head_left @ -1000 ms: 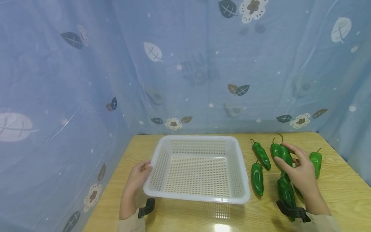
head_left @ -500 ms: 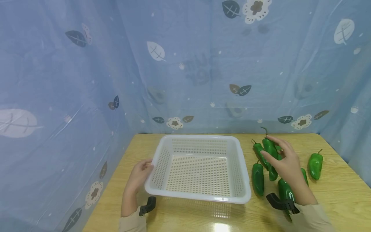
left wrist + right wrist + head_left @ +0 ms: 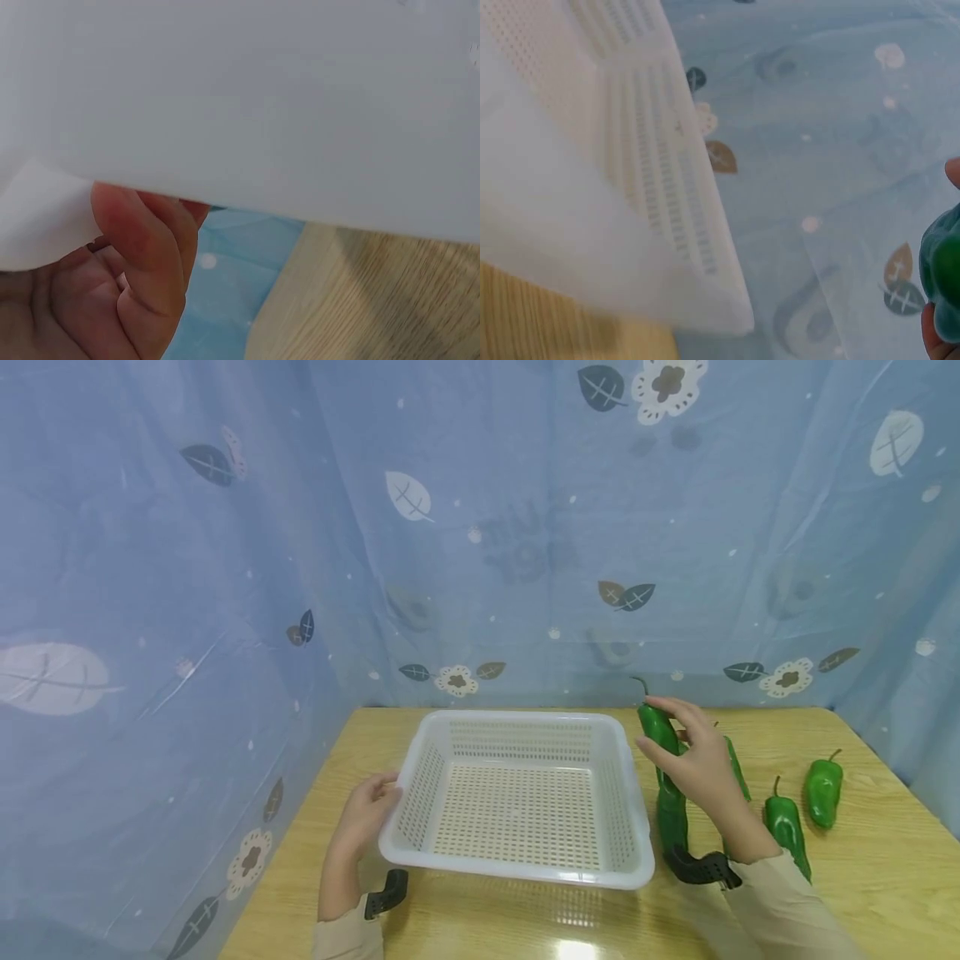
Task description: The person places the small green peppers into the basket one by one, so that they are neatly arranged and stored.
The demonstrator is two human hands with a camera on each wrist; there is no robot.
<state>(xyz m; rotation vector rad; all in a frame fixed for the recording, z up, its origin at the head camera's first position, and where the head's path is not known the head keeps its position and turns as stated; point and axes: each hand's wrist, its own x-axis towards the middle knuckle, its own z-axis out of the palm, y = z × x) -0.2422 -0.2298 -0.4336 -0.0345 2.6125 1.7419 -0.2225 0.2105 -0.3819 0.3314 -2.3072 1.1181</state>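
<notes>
A white perforated plastic basket (image 3: 517,870) stands on the wooden table, its inside showing no contents in the head view. At its left rim my left hand (image 3: 366,817) grips the edge, and curled fingers (image 3: 142,240) show there in the left wrist view. Just beyond the right rim, my right hand (image 3: 697,764) holds a long green pepper (image 3: 655,725) between thumb and fingers, with its stem pointing up. The right wrist view catches only the rounded end of this pepper (image 3: 946,266) at its right edge. Another green pepper (image 3: 672,818) lies below the hand, partly covered.
More green peppers lie right of the right arm: one slim pepper (image 3: 735,767), one nearer (image 3: 784,831) and one at the far right (image 3: 823,792). A blue patterned curtain (image 3: 480,527) hangs behind the table and along its left side.
My right hand has taken the pepper from the group on the right and carried it left to the basket's right rim. My left hand has kept its hold on the basket.
</notes>
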